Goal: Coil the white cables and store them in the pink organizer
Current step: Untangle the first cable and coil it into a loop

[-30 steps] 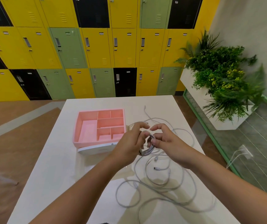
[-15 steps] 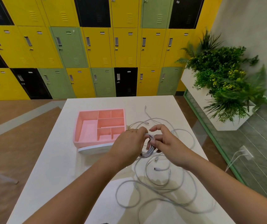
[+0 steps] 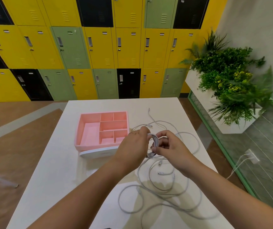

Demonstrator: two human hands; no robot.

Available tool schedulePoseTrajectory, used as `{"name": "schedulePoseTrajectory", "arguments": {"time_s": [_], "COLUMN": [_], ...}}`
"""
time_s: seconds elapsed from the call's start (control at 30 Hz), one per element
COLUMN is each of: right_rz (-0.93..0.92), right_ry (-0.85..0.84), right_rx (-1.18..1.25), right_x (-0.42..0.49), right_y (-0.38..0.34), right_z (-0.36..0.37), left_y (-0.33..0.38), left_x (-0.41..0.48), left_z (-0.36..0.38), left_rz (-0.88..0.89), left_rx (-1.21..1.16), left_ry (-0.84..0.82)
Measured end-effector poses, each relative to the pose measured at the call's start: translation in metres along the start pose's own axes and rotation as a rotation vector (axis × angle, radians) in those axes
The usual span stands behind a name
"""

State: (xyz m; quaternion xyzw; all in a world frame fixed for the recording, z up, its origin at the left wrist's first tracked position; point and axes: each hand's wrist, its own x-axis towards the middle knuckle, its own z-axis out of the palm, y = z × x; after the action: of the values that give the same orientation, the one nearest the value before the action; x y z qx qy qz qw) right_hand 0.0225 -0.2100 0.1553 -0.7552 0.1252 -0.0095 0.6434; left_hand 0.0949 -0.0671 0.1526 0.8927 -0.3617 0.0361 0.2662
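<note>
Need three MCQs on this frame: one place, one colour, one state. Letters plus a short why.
1. Relative to left hand and right hand, the pink organizer lies: A) left B) right C) underneath.
2. The loose cables are: A) black B) yellow C) white.
3. The coil is: A) in the organizer B) pinched by both hands C) dropped, untouched.
Key: 1A, it sits past the left hand; 2C, pale strands on the table; 3B, fingers of both curl round it.
</note>
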Motion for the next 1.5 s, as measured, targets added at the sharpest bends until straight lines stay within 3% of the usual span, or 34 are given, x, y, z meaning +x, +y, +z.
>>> {"name": "schedulePoseTrajectory", "arguments": {"time_s": [0.17, 0.53, 0.67, 0.83, 0.97, 1.07, 1.2, 1.4, 1.5], "right_rz": [0.03, 0.01, -0.038, -0.312, -0.326, -0.317, -0.252, 0.065, 0.087], "right_ry": [0.023, -0.163, -0.156, 0.193, 0.154, 0.186, 0.182, 0.035, 0.017], "right_rx": [0.083, 0.186, 0.008, -0.419, -0.502, -0.524, -0.452, 0.113, 0.176], "right_x": [0.004, 0.009, 0.008, -0.003, -0.007, -0.004, 0.002, 0.007, 0.008], "right_y": [-0.003, -0.009, -0.015, -0.01, -0.009, -0.008, -0.004, -0.003, -0.007], "right_z": [0.004, -0.001, -0.002, 0.01, 0.016, 0.015, 0.011, -0.003, -0.006], "left_y": [-0.001, 0.0, -0.002, -0.009, -0.003, 0.0, -0.003, -0.009, -0.013], "left_x": [-0.003, -0.003, -0.001, 0.002, 0.003, 0.006, 0.005, 0.0, -0.002], "left_z": [0.003, 0.0, -0.001, 0.0, 0.0, 0.003, 0.001, -0.006, -0.005], "left_rz": [0.031, 0.13, 0.076, -0.011, -0.05, -0.124, -0.17, -0.112, -0.097], "left_rx": [-0.027, 0.078, 0.096, 0.185, 0.151, -0.032, -0.225, -0.407, -0.42], "left_ry": [-0.003, 0.073, 0.062, 0.056, -0.004, -0.039, -0.082, -0.267, -0.305]}}
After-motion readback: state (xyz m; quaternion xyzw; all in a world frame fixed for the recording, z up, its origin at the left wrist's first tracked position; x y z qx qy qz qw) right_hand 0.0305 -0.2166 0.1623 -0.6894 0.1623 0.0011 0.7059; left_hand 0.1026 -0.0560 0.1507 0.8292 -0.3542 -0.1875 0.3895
